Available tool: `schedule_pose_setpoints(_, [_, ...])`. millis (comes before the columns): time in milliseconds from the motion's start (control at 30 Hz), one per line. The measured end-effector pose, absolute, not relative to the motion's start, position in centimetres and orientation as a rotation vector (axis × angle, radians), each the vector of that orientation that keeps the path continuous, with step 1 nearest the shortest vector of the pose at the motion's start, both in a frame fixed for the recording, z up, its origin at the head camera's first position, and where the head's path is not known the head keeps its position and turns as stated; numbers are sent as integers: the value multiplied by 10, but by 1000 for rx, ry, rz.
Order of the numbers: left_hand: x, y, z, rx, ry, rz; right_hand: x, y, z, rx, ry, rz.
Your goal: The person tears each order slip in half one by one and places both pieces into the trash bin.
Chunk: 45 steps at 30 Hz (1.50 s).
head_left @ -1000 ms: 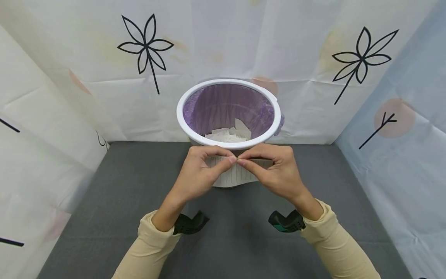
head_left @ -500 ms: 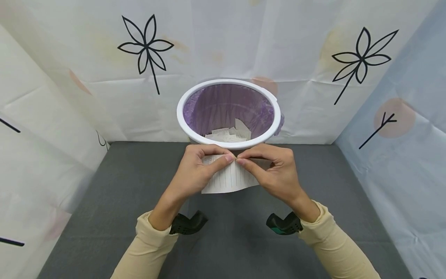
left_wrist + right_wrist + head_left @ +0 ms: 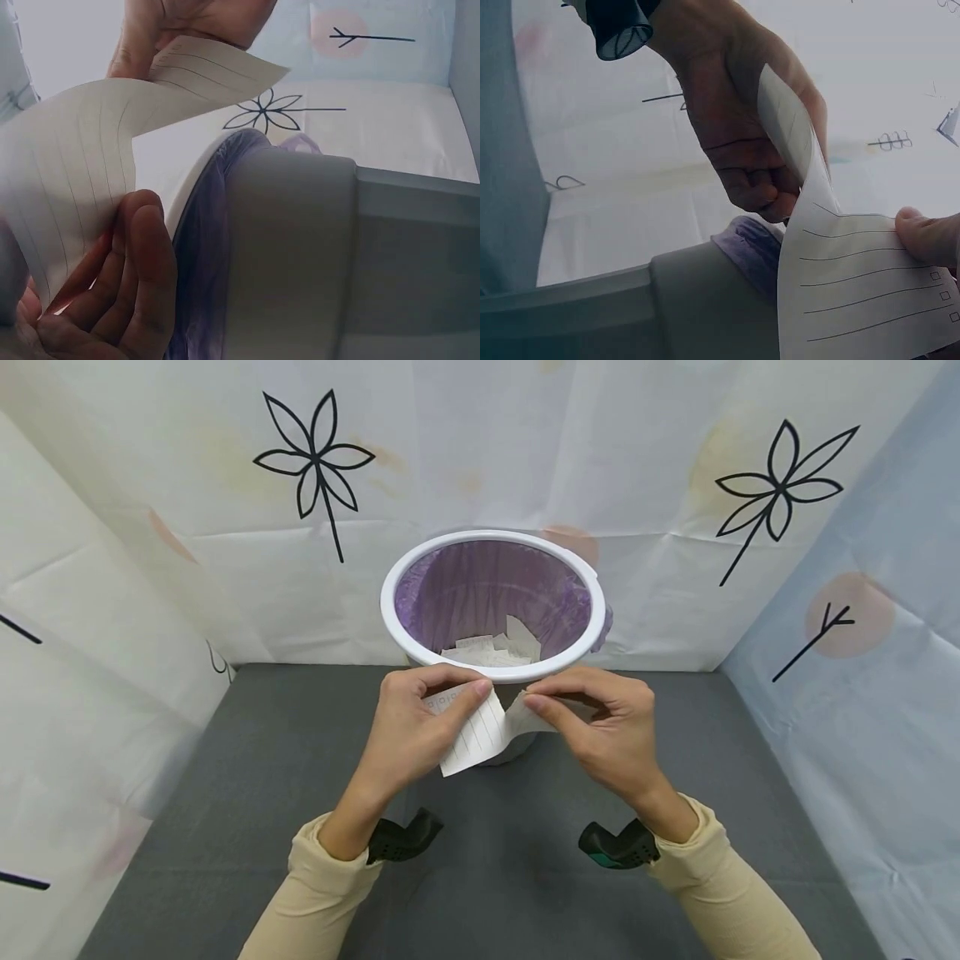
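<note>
In the head view a lined sheet of paper with small printed boxes along one edge is stretched between both hands, in front of the bin. A tear runs down from its top edge, and the two sides spread apart below the fingertips. The left hand pinches the left part between thumb and fingers. Over on the other side, the right hand pinches the right part, which mostly hides behind its fingers. Both wrist views show the paper curving, one flap twisted away from the other.
A round bin with a white rim and purple liner stands just beyond the hands. Several paper pieces lie inside it. The dark grey table meets cloth walls with drawn flowers at the back and sides.
The hands, whose fingertips met at the top edge before, have moved apart. The paper has split from that edge, and its left part has tilted.
</note>
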<state>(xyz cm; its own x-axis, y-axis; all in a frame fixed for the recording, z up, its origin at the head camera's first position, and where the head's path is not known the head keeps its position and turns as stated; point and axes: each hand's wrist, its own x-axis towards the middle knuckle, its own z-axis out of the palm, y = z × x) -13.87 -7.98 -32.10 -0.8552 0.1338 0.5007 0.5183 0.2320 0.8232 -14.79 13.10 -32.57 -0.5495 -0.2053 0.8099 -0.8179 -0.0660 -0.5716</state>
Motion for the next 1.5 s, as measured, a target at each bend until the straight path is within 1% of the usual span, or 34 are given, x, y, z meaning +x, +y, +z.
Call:
schedule_pose_setpoints(833, [-139, -91, -322, -509, -2140, -1692, -138, 143, -318, 983, -1600, 1750])
schedule_pose_setpoints(1100, [-139, -95, -321, -490, -2145, -1655, -134, 148, -314, 891, -1593, 1762])
schedule_pose_setpoints(1267, [-138, -97, -311, -524, -2149, -1653, -137, 149, -308, 867, -1619, 1750])
schedule_pose_setpoints(1500, [-147, -99, -284, -571, -2138, -1617, -149, 148, -291, 827, -1681, 1719])
